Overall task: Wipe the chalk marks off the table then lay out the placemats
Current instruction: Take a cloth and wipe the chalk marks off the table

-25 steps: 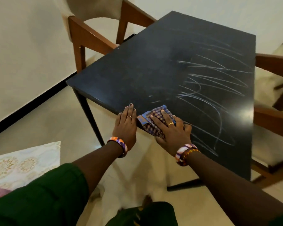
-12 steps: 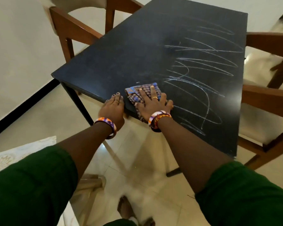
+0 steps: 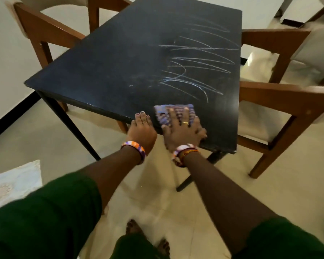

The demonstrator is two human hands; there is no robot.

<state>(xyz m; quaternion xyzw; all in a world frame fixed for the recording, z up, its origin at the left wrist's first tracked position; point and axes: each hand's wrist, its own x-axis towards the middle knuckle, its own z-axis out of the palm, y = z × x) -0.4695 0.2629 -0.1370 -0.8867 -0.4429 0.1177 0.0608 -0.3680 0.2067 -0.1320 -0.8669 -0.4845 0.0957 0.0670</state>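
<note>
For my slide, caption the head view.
Right hand presses a checked cloth flat on the chalk-marked black table; left hand rests at its edge.

One table (image 3: 105, 68), two chairs (image 3: 51, 32) (image 3: 281, 101), one cloth (image 3: 174, 111), one placemat (image 3: 13, 182), two hands (image 3: 141, 130) (image 3: 181, 131), each wearing a bracelet (image 3: 134, 148) (image 3: 183, 153).

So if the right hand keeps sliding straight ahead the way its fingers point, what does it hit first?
Probably the chalk marks: the right hand presses the cloth flat, fingers aimed up the table, bare tabletop between.
</note>
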